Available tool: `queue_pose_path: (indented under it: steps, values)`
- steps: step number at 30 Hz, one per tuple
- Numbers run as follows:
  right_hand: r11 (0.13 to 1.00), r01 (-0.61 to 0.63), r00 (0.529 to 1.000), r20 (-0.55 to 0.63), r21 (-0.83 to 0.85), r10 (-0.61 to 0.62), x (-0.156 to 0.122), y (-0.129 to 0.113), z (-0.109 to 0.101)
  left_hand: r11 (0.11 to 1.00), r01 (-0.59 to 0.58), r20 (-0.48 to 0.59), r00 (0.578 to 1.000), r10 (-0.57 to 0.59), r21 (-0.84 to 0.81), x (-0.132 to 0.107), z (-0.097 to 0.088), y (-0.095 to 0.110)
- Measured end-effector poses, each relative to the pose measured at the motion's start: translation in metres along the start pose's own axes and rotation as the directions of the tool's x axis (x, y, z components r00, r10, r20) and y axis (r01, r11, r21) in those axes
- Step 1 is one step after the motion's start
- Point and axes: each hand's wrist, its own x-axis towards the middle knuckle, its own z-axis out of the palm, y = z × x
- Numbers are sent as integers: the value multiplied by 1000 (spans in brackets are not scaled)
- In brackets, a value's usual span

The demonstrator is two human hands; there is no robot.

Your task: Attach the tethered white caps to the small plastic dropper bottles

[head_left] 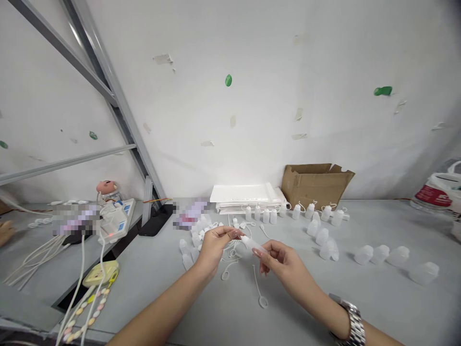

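My left hand (215, 245) and my right hand (279, 259) meet above the grey table (360, 298), both pinched on one small translucent white plastic bottle (249, 243) held between their fingertips. A thin white loop strap (258, 288) hangs down from it toward the table. A steel watch sits on my right wrist. Under and behind my hands lies a heap of small white bottles and loose straps (196, 238).
A row of small white bottles (288, 213) stands before a stack of white sheets (247, 194) and a torn cardboard box (315, 183). Larger translucent caps (396, 257) lie at right. A power strip with cables (117, 218) is at left, a plastic bag (437, 192) at far right.
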Motion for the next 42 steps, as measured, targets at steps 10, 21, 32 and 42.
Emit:
queue_pose_path:
  steps: [10, 21, 32, 42]
  values:
    - [999, 29, 999, 15, 28, -29, 8, 8, -1, 998, -66, -36, 997, 65, -4, 2, 3, 1]
    - [995, -12, 1000, 28, 99, 10, 9, 10, 2, 999, -23, -17, 1000, 23, -38, -3, 3, 5]
    - [997, 5, 997, 73, 76, -10, 9, 12, 1, 999, -36, -5, 999, 36, 38, -3, 2, 0]
    - [871, 288, 926, -115, -398, -358, 7, -5, -23, 994, -61, 38, 998, 58, 91, -3, 3, 6]
